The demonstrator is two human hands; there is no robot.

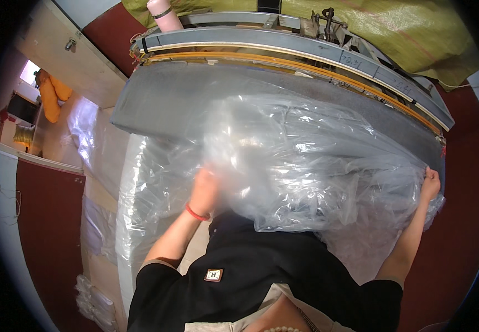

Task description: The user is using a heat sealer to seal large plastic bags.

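Observation:
A large sheet of clear plastic film [317, 160] lies crumpled over the grey work surface [162, 94] and hangs over its near edge. At the far right, my right hand [431, 183] pinches the edge of the film, with that arm stretched out. My left hand [209, 185], with a red band at the wrist, is at the left part of the film. Motion smears its fingers, so whether they grip the film cannot be made out.
Behind the surface runs a long metal bar [239, 40] with a yellow-orange strip [272, 61] along it. A pink bottle [164, 15] stands at the back left. More clear film [140, 193] hangs at the left, and folded plastic [95, 301] lies on the floor. A door [73, 50] stands open.

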